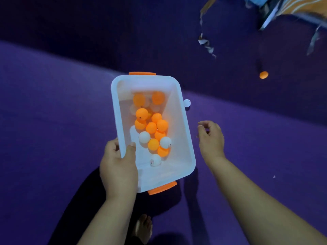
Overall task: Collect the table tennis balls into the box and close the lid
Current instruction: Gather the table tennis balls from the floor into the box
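A white plastic box [184, 138] with orange end clips hangs above the purple floor, its lid off and out of view. My left hand [118, 167] grips its near left rim, thumb inside. Several orange balls [151, 127] and three white balls [144, 137] lie in the box. My right hand [210, 137] hovers just right of the box with its fingers loosely curled and nothing visible in them. One white ball [187, 103] lies on the floor against the box's far right side. An orange ball [263, 74] lies further off at the upper right.
The purple carpet [53, 121] covers the floor, darker in the shadow across the top. Torn paper scraps [205, 42] hang at the upper right beside striped furniture [300, 7]. My bare foot [143, 228] shows below the box.
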Action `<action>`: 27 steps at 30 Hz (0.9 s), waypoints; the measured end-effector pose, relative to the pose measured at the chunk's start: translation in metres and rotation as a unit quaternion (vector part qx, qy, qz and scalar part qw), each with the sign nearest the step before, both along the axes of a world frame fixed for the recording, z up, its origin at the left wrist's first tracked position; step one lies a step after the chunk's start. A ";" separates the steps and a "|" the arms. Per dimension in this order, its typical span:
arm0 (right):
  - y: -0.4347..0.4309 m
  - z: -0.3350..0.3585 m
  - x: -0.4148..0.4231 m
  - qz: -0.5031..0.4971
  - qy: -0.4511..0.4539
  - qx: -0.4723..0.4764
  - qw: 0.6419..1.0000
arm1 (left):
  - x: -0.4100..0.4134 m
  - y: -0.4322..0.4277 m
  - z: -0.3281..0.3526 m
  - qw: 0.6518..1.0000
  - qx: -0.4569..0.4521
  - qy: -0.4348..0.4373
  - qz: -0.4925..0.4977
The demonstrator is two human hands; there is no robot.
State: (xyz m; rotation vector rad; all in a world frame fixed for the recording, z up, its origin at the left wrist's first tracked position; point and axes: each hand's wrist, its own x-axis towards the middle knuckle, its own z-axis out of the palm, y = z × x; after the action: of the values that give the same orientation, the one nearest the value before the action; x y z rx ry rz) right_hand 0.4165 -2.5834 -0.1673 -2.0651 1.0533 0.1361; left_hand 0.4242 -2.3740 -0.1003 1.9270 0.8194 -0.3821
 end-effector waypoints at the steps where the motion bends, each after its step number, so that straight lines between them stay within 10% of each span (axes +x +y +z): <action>1: -0.011 -0.017 0.006 0.022 0.030 -0.017 0.999 | 0.010 -0.006 -0.008 1.000 -0.002 0.002 0.001; 19: -0.048 -0.196 0.141 0.207 0.260 -0.076 0.940 | 0.172 -0.040 -0.096 0.999 0.033 0.034 -0.013; 27: -0.050 -0.156 0.134 -0.099 0.101 -0.035 0.989 | 0.193 -0.054 -0.097 0.998 0.043 0.026 -0.027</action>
State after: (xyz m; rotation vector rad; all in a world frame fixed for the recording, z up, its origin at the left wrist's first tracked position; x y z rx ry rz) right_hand 0.5509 -2.6337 -0.3229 -2.0272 1.3984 0.2129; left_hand 0.6170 -2.4281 -0.1968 2.0298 0.8312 -0.4384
